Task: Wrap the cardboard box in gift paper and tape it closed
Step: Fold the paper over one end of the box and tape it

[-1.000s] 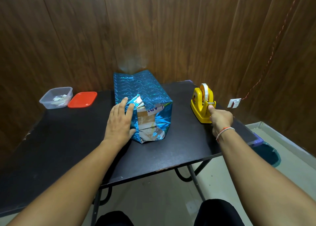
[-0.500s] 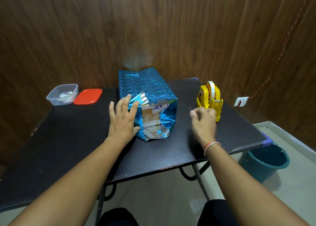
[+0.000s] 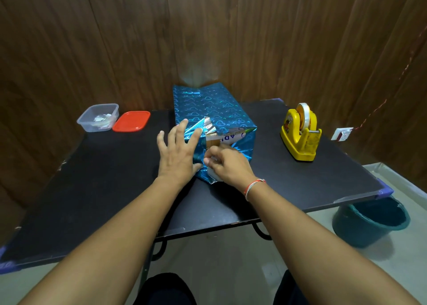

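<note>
Cardboard box [image 3: 227, 137] end half-hidden: left hand [image 3: 179, 153] flat on gift paper [image 3: 208, 103]; right hand's [image 3: 227, 166] curled fingers' hold unclear.

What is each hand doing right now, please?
Left hand: open, pressing the gift paper flap flat.
Right hand: fingers curled at the box end; what it pinches cannot be told.

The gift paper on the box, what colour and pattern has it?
Shiny blue gift paper with small hearts, head view.
</note>
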